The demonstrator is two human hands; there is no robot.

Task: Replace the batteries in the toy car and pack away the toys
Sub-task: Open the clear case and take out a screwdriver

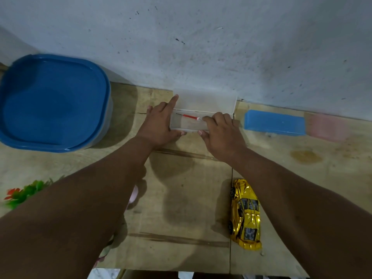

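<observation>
Wooden table fills lower frame. Blue-lidded tub upper left. Blue case right of centre by wall. Gold toy car lower right, on its wheels. Clear box centre, lid up. Left hand grips box's left end, forefinger straight. Right hand pinches red screwdriver inside box.

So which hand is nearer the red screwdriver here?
Right. The right hand has fingertips at the handle end of the red screwdriver; the left hand holds the clear case beside its tip.
</observation>
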